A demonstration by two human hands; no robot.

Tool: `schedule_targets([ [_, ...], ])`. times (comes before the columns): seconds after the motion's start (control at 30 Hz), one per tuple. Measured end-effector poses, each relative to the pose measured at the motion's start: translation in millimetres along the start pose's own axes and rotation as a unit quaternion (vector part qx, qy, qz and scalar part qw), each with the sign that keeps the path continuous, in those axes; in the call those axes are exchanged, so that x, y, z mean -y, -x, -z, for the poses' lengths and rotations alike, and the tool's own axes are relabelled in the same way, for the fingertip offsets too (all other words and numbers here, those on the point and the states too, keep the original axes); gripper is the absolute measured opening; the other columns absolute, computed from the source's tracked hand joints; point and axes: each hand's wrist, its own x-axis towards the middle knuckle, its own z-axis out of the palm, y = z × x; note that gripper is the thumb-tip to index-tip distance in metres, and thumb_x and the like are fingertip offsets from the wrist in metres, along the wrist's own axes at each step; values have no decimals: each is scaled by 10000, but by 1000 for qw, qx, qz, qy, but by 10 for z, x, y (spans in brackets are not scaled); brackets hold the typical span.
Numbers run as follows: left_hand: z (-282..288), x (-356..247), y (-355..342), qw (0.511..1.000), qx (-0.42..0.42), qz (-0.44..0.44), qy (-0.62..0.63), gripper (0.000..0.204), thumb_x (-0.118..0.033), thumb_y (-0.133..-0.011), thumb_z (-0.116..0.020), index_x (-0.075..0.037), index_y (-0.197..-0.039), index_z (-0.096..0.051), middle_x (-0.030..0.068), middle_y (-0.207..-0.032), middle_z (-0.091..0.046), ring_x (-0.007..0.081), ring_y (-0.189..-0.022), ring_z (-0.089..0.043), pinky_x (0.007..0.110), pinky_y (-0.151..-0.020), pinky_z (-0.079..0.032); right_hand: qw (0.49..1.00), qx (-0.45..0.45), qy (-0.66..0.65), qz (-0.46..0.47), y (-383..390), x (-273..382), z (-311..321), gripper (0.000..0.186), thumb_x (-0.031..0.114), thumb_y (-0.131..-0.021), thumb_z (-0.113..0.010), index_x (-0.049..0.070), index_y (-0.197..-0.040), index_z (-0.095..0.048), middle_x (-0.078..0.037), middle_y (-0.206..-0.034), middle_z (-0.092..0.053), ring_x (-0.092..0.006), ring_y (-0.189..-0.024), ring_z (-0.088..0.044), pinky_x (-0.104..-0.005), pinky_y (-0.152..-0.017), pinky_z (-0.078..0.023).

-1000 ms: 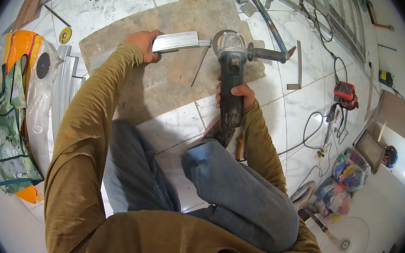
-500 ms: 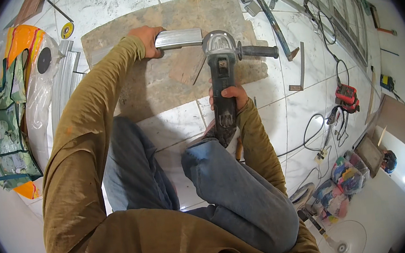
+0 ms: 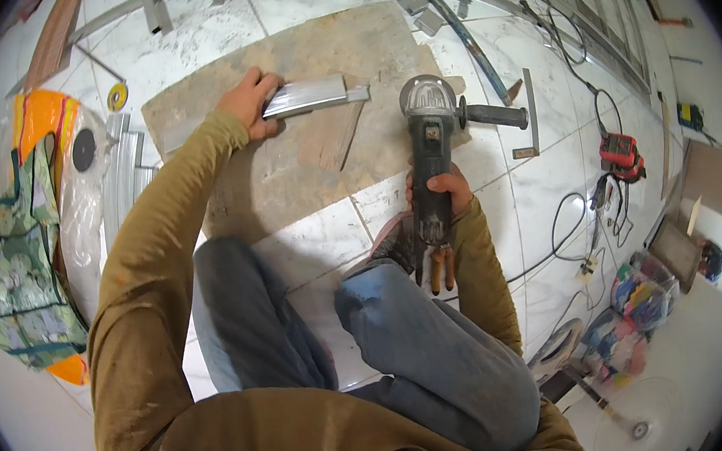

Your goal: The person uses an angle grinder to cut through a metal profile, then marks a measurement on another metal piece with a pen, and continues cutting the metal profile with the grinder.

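My left hand is closed on a silvery metal channel, which lies slightly tilted on the stained board. A narrower strip of metal juts from the channel's right end, above a thin wooden piece. My right hand is wrapped round the body of a dark angle grinder. The grinder's head points away from me, apart from the channel's end, and its side handle sticks out to the right. Its disc is hidden beneath the head. Pliers with orange handles lie by my right forearm.
A metal frame runs along the far right, near a blue bar tool and metal offcuts. Cables trail around a red power tool or battery. More metal channels and a patterned bag lie left.
The grinder has moved right and toward me, away from the channel's end. My left hand has shifted the channel slightly left and nearer, tilting it. The narrow strip now shows beyond its end.
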Motion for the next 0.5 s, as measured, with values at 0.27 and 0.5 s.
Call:
schedule_targets([
  [0.27,14,60,108,995,-53,-83,-19,703,-174,-703,-770,-175,-1365,-533,182,-1195,-624,414,-1069,-623,459,-901,-527,895,-182,403,54,419,202,902,577,231,-709,-745,-24,-1196,-572,-166,-1000,-710,-300,-840,-709,-430,-777,-571],
  [0.5,-168,-123,415,999,-2,33,-31,739,-223,-705,-785,-202,-1402,-539,173,-1183,-641,373,-1091,-648,437,-931,-529,619,-464,634,-29,491,447,1473,775,353,-685,-784,97,-1355,-490,-232,-1297,-608,-393,-1109,-644,-489,-938,-525],
])
